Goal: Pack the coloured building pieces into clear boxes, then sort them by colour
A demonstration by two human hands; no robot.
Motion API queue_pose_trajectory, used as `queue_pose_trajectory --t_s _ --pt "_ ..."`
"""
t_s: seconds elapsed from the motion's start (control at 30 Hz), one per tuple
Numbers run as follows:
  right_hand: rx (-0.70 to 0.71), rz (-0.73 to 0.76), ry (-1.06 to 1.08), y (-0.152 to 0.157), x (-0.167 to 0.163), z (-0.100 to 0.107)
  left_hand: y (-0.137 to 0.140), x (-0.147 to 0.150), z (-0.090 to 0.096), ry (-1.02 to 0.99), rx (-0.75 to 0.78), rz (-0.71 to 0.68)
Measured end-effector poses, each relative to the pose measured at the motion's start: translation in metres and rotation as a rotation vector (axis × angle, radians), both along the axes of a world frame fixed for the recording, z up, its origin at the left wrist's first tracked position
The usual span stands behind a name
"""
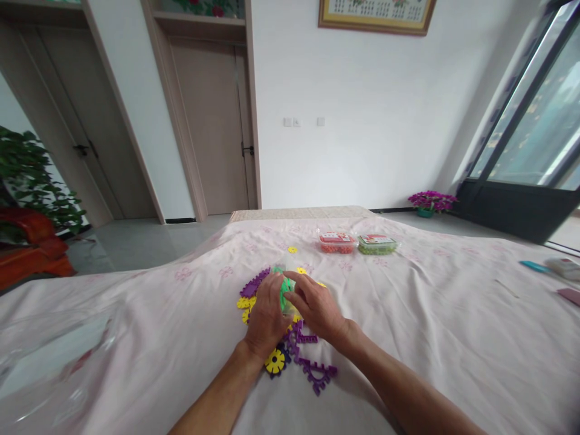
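Fingers (273, 287) of the left hand (267, 314) and right hand (321, 308) are cupping green pieces (285, 290) between them; purple pieces (255, 283) and yellow pieces (245, 302) are lying close by.

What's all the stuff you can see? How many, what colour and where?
Tablecloth: one, pale pink, foreground
Green pieces: several, green, centre
Yellow pieces: several, yellow, centre
Purple pieces: several, purple, centre
Dark piece: at least one, navy, centre
Boxes: two, red and green contents, back
Plastic package: one, clear, left
Small objects: at least three, blue, whitish, pinkish, right
Doors: two, brownish, back left
Wall: one, white, back
Framed picture: one, gold, high
Wall plates: three, white, back
Potted flowers: one pot, purple, back right
Leafy plant: one, green, left
Furniture: one, reddish, left edge
Window: one, dark frame, right
Floor: one, grey, back
Left hand: one, bare, centre
Right hand: one, bare, centre
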State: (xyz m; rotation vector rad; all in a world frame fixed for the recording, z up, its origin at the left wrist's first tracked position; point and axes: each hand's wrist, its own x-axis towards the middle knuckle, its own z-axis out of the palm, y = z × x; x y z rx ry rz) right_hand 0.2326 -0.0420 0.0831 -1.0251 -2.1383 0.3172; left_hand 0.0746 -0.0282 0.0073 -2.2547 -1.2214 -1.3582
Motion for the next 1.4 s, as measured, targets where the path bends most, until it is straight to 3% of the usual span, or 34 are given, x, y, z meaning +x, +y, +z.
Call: queue_pose_trajectory --t_s 0.3,0.53,0.7,1.03,1.4 --pt "-0.003 -0.064 0.025 0.000 0.003 0.002 -0.001 -0.001 0.002 -0.036 0.008 -0.007" --pt "0.031 -0.212 -0.131 -0.001 -0.001 -0.001 -0.004 0.002 0.007 -0.087 -0.008 0.007" --pt "-0.031 -0.306 -0.318 -0.003 -0.003 0.003 -0.007 0.004 0.012 -0.102 -0.033 0.005" --pt "-0.120 -0.321 -0.462 -0.005 -0.003 0.010 -0.009 0.005 0.015 -0.089 -0.005 0.000" --pt "-0.082 -0.307 -0.390 0.005 0.005 0.005 -0.006 0.003 0.011 -0.100 -0.006 -0.005"
